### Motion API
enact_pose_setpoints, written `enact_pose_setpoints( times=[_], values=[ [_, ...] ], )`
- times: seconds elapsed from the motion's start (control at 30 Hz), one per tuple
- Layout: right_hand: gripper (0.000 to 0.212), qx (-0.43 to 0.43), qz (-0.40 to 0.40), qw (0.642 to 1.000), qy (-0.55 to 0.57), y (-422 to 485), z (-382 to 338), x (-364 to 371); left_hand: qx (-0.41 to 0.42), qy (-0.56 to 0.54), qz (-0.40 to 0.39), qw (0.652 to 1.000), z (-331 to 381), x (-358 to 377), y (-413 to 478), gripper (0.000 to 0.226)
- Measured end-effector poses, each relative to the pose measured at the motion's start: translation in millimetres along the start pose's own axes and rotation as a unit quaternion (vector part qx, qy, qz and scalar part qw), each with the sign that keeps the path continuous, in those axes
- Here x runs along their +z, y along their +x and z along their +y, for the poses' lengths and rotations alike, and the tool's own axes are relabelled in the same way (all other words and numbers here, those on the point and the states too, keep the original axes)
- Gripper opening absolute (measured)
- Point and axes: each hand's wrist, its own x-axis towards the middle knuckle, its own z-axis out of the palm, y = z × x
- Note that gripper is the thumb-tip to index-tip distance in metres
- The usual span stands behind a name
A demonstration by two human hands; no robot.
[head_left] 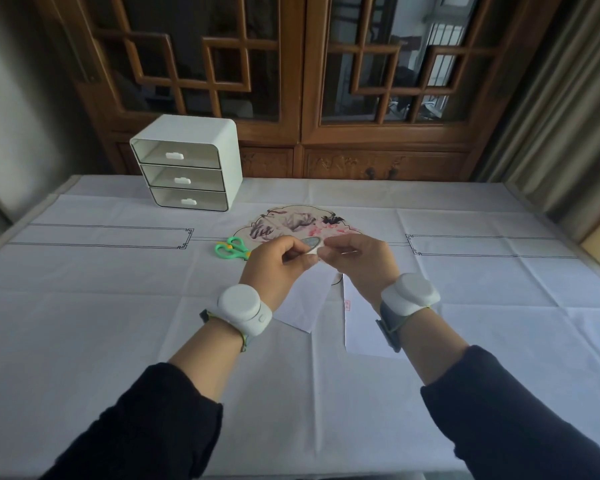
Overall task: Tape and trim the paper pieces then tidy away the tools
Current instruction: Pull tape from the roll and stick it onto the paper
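My left hand [278, 263] grips a small roll of clear tape [310, 244] above the table's middle. My right hand [355, 259] pinches at the roll's right edge with thumb and fingers. Under the hands lie two white paper pieces, one [303, 303] to the left and one [361, 327] to the right, both partly covered by my wrists. A fan-shaped painted paper [291, 221] lies just beyond the hands. Green-handled scissors [231, 249] rest on the cloth to the left of my left hand.
A white three-drawer organiser [187, 164] stands at the back left of the table, drawers closed. A white tablecloth [118, 306] with black line borders covers the table. A wooden lattice cabinet [302, 98] stands behind the table.
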Motion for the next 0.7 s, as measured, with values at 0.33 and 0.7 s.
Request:
enact_pose_setpoints(
  times=[0.33,0.7],
  values=[
    [0.011,-0.019,0.038,0.999,0.012,-7.9,4.0,1.9,0.002,0.019,-0.002,1.000,1.5,3.5,-3.9,0.013],
    [0.018,-0.050,0.030,0.998,0.018,-8.9,6.7,5.7,0.009,0.009,0.021,1.000,5.4,7.1,-7.8,0.013]
  ],
)
